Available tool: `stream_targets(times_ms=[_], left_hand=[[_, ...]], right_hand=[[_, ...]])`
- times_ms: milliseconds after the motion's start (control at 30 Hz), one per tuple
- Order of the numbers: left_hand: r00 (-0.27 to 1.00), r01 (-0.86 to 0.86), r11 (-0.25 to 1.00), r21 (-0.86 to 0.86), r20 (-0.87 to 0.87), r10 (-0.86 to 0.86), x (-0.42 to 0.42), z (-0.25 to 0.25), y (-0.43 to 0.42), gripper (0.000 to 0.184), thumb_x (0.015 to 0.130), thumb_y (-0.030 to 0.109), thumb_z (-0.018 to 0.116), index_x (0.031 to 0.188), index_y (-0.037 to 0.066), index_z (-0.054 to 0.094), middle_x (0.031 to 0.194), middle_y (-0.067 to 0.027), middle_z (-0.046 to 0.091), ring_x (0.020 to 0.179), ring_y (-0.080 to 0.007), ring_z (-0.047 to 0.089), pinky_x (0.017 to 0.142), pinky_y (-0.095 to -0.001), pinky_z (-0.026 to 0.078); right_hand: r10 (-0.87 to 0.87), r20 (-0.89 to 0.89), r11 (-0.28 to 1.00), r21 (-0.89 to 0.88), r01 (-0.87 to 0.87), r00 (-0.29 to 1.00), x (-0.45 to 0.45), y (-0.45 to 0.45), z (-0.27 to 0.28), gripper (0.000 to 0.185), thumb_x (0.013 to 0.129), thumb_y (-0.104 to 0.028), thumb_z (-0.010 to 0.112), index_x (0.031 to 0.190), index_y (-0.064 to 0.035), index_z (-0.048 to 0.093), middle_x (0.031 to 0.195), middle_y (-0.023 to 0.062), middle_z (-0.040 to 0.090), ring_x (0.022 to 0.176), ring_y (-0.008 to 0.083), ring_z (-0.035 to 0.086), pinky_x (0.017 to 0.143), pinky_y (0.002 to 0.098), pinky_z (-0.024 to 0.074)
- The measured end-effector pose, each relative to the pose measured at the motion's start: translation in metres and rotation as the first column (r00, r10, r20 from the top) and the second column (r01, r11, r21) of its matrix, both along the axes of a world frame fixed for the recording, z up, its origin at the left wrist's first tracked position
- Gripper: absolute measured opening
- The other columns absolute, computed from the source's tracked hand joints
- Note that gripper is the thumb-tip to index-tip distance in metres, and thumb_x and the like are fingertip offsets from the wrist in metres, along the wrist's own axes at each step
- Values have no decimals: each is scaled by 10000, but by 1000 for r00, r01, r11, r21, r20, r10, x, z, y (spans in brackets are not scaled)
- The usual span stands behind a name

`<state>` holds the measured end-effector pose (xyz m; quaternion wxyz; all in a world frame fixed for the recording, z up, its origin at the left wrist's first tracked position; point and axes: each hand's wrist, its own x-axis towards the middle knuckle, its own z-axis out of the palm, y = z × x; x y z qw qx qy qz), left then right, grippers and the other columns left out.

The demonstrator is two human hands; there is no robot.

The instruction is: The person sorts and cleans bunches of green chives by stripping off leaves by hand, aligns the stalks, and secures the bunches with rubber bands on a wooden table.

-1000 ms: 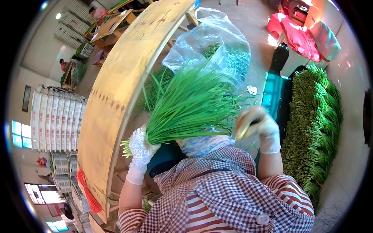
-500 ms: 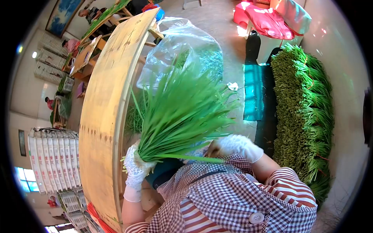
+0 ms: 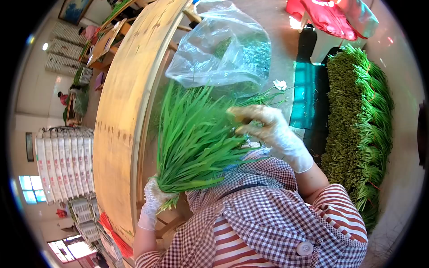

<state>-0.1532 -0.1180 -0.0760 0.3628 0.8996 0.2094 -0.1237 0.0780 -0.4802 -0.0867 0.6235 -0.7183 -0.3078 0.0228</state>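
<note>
My left hand (image 3: 154, 196), in a white glove, is closed round the stem end of a bunch of garlic chives (image 3: 192, 138). The long flat leaves fan out upward and to the right, with pale stem ends poking out below the fist. At the right edge of the fan is my right hand (image 3: 263, 125), also gloved, its yellowed fingers apart and slightly blurred. No chives show between those fingers. Beyond the leaf tips lies a clear plastic bag (image 3: 210, 53) with loose green trimmings inside.
A wooden table (image 3: 118, 116) runs along my left. On my right, tied chive bundles (image 3: 357, 134) are stacked along the wall, beside a dark and teal mat (image 3: 306, 98). A stool with a red cloth (image 3: 328, 18) stands behind. White crates (image 3: 65, 165) are stacked far left.
My right hand has moved up from near my waist to the leaves' right side, and its fingers have spread. The bunch has lowered slightly and its leaves hang less widely. The camera view has shifted.
</note>
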Motion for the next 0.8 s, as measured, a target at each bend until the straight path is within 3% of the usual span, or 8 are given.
stream_targets(times_ms=[167, 267, 300, 367, 467, 500, 533, 800], left_hand=[[999, 34, 990, 140, -13, -32, -46, -19, -3, 636, 577, 159, 877, 1132, 35, 592, 975, -50, 714, 873, -167, 678, 803, -299, 546], [821, -519, 600, -608, -161, 547, -70, -37, -6, 579, 664, 168, 828, 1165, 18, 577, 1062, -103, 689, 929, -205, 668, 823, -336, 550], [862, -460, 684, -566, -99, 498, -83, -49, -2, 490, 740, 156, 748, 1175, 13, 573, 1097, -122, 672, 955, -229, 661, 834, -368, 551], [921, -339, 826, -451, 20, 389, -110, -73, 5, 331, 892, 133, 589, 1196, 3, 563, 1168, -159, 639, 1006, -277, 647, 856, -431, 551], [830, -450, 583, -676, -76, 552, -109, -74, -10, 377, 868, 196, 625, 1188, 2, 577, 1159, -153, 647, 1019, -282, 644, 890, -431, 532], [795, -480, 500, -720, -117, 595, -113, -80, -9, 403, 858, 231, 638, 1186, 3, 583, 1155, -152, 650, 1025, -285, 642, 905, -433, 524], [934, -300, 839, -454, 38, 354, -129, -91, 3, 402, 876, 258, 607, 1189, 6, 585, 1159, -157, 647, 1037, -296, 636, 913, -447, 518], [861, -348, 712, -610, 93, 500, -126, -82, -22, 429, 975, 259, 353, 1263, -3, 534, 1236, -216, 584, 1096, -386, 592, 955, -561, 479]], right_hand=[[229, 162, 969, -129, -209, 960, -22, 51, -37, 208, 812, -268, 717, 991, -162, 708, 926, 65, 698, 791, 220, 670, 706, 330, 546], [175, -512, 914, 402, 54, 841, -15, 44, -38, 156, 861, -116, 696, 1011, -78, 683, 931, 66, 699, 803, 144, 645, 756, 276, 546], [131, -566, 903, 406, 137, 814, -4, 42, -34, 153, 884, -170, 678, 989, -61, 700, 902, 74, 699, 808, 154, 641, 771, 281, 535], [-4, -256, 1000, 20, 10, 967, 13, 35, -31, 194, 865, -227, 688, 956, -59, 723, 887, 93, 705, 823, 190, 654, 790, 322, 526], [102, 209, 983, -170, -67, 973, 12, 65, -14, 214, 838, -262, 693, 930, -75, 738, 888, 108, 706, 856, 247, 661, 807, 365, 511], [198, 214, 972, -166, -164, 957, 10, 75, -16, 212, 788, -255, 718, 938, -108, 741, 916, 103, 707, 868, 283, 654, 811, 380, 508], [249, 190, 960, -178, -216, 950, 7, 85, -18, 235, 771, -274, 728, 941, -112, 741, 913, 96, 707, 871, 279, 651, 826, 381, 499], [481, 223, 857, -326, -400, 848, -12, 137, -23, 290, 729, -309, 736, 942, -112, 738, 895, 89, 694, 915, 280, 625, 864, 407, 462]])
